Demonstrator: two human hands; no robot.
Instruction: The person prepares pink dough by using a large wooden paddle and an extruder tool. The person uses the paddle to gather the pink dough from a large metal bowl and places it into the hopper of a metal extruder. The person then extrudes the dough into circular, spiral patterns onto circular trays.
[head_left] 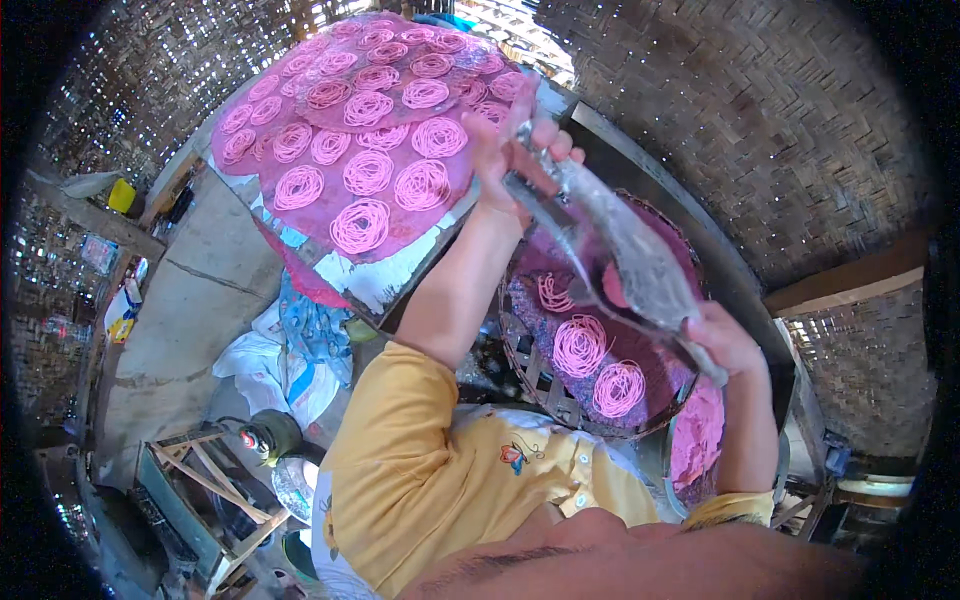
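Observation:
A grey metal hand press with long lever-like arms [645,255] is held aloft between my two hands, slightly smeared by motion. My left hand [497,165] is closed round its upper end; my right hand [727,342] grips the lower end. Pink material [612,286] shows between the press's arms. Beneath it lies a round woven tray [517,362] lined with a purple-pink sheet. Two pink coils of strands, one coil [580,346] and another coil [619,388], rest there beside a partial pink coil [554,294], partly hidden by the press.
At the far left, a table [375,280] carries pink sheets with several rows of pink strand coils [360,226]. A container of pink dough [697,440] sits near my right forearm. Cloths [290,345] and a wooden frame [215,490] lie left of me. Woven bamboo walls [760,110] surround the place.

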